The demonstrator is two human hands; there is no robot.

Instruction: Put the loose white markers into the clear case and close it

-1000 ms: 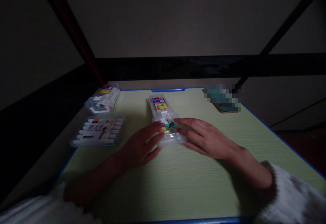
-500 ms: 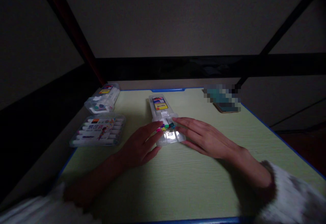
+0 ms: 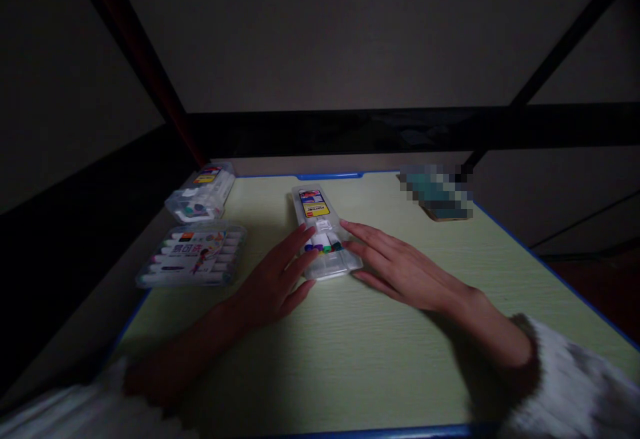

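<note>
A clear plastic marker case (image 3: 311,212) with a yellow and blue label lies lengthwise in the middle of the table. At its near end the clear flap (image 3: 333,266) lies folded out towards me. Coloured ends of several markers (image 3: 326,247), blue, purple, green and teal among them, show just behind that flap. My left hand (image 3: 273,279) rests along the case's left side, fingers stretched and apart, the tips at its edge. On the opposite side my right hand (image 3: 400,266) is open too, its fingertips at the right edge. Neither hand is wrapped round anything.
To the left lies a flat clear case of white markers (image 3: 193,256). Behind it stands another clear marker case (image 3: 205,192). A phone-like flat object (image 3: 440,199), partly pixelated, lies at the far right. The pale green table (image 3: 320,372) has a blue edge.
The flap at the case's near end has tilted down flatter, and its bright reflection is gone. My left fingers have shifted slightly left, uncovering blue and purple marker ends. The right hand has barely moved.
</note>
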